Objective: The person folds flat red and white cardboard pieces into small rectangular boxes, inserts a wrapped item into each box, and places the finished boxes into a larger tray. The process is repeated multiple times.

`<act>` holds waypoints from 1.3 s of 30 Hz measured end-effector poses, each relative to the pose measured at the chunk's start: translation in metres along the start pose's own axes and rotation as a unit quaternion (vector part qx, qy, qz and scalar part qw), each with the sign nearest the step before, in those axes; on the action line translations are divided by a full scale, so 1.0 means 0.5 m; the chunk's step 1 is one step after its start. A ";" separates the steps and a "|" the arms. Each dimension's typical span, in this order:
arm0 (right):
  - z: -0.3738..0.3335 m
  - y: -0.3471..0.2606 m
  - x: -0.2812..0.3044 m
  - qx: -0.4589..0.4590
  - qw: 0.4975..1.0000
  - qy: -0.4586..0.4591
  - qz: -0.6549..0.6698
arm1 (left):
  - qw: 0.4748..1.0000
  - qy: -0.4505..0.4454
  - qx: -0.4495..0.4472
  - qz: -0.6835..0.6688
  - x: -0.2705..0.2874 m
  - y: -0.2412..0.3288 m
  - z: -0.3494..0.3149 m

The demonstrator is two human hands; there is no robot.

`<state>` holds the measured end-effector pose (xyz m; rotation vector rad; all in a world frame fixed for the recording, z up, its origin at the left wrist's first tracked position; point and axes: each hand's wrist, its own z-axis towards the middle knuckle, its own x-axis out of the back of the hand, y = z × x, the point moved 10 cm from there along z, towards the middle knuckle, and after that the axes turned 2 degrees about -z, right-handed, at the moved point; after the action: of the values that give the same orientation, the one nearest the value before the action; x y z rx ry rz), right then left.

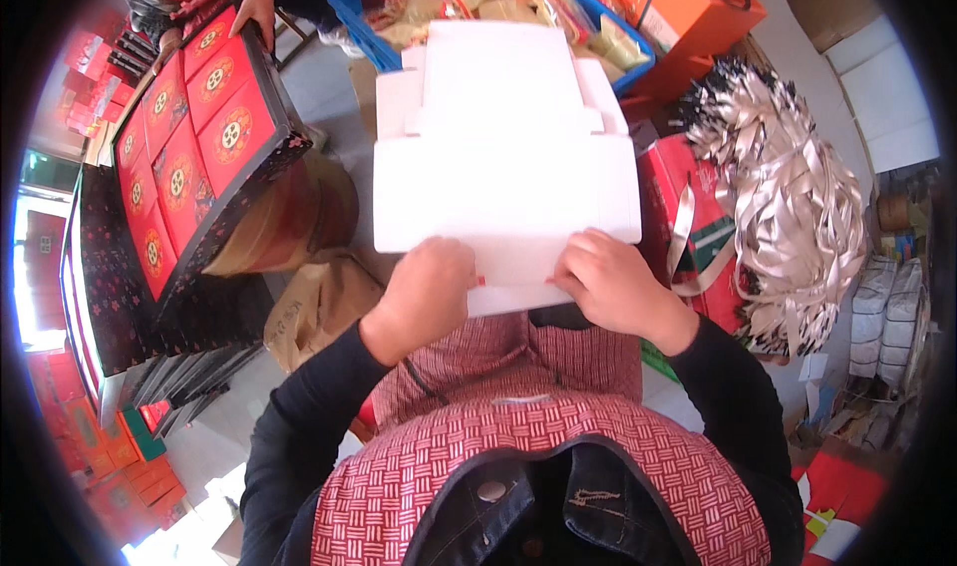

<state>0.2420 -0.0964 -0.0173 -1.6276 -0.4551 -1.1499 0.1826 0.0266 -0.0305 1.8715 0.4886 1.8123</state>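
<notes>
A flat white die-cut cardboard box blank [503, 182] lies in front of me, its side flaps spread toward the far end. My left hand [431, 292] grips its near edge at the left, fingers curled over the card. At the right of the same edge, my right hand [608, 279] pinches the card between thumb and fingers. The near flap between the hands is bent, and a small bit of red shows beside my left fingers. The underside of the blank is hidden.
At left, a dark open case [279, 137] holds several red boxes; another person's hand [257, 9] rests on its far edge. Beyond the blank stands a blue crate [349, 12] of packets. Right of it lie a heap of beige ribbons [797, 207] and an orange box [678, 12].
</notes>
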 end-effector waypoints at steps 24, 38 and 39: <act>0.034 -0.190 -0.042 0.160 0.968 0.087 -0.173 | 0.892 0.253 0.226 -0.299 0.091 -0.151 -0.221; 0.070 -0.106 0.068 -0.005 0.975 -0.011 0.221 | 0.874 0.275 0.198 -0.348 0.143 -0.144 -0.169; 0.064 -0.142 0.109 0.058 0.989 0.030 0.131 | 0.870 0.292 0.193 -0.346 0.152 -0.149 -0.169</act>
<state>0.2281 -0.0538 0.0665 -1.4975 -0.2547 -0.9557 0.1084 0.1389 -0.0106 1.0512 1.6058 1.7877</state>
